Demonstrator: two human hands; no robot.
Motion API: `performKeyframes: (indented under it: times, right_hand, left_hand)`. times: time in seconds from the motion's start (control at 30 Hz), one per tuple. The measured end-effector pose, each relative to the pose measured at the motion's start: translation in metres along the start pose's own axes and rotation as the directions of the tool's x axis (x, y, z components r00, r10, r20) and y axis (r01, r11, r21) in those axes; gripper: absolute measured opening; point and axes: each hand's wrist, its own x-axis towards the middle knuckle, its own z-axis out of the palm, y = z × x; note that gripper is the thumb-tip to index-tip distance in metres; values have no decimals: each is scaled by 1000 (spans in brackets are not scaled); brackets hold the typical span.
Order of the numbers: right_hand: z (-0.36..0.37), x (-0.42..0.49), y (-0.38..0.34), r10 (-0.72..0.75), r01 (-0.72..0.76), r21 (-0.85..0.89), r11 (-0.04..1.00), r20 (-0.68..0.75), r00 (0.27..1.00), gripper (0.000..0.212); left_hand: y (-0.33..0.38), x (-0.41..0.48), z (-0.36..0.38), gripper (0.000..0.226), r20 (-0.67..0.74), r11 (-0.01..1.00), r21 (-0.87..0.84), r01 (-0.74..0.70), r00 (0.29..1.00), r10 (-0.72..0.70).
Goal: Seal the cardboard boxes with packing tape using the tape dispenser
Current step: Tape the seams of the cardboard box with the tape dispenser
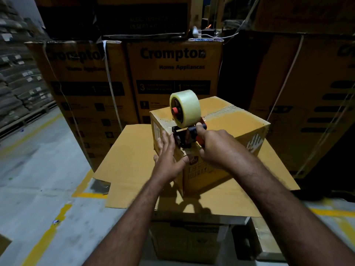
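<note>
Centre frame: left hand (166, 156), fingers straight and gripping nothing, lies flat on the near corner of the small cardboard box (230, 121), likely bracing it and pinning the tape end. Just right, the tape dispenser (185, 136) sits at the box's top edge with its roll up. Right hand (217, 148) fingers are clamped on the handle, probably to pull along the seam. Flaps closed, contents hidden. The box rests on a cardboard sheet (134, 160).
</note>
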Motion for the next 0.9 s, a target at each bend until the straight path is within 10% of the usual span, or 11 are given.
performKeyframes:
  times: [0.27, 0.9]
  right_hand:
    - [14, -29, 6, 23, -26, -43, 999, -77, 997, 77]
    - [26, -68, 8, 73, -72, 6, 997, -121, 990, 79]
  left_hand:
    - [-2, -6, 8, 92, -53, 994, -112, 17, 998, -23]
    - [12, -4, -27, 63, 22, 949, 205, -240, 970, 241]
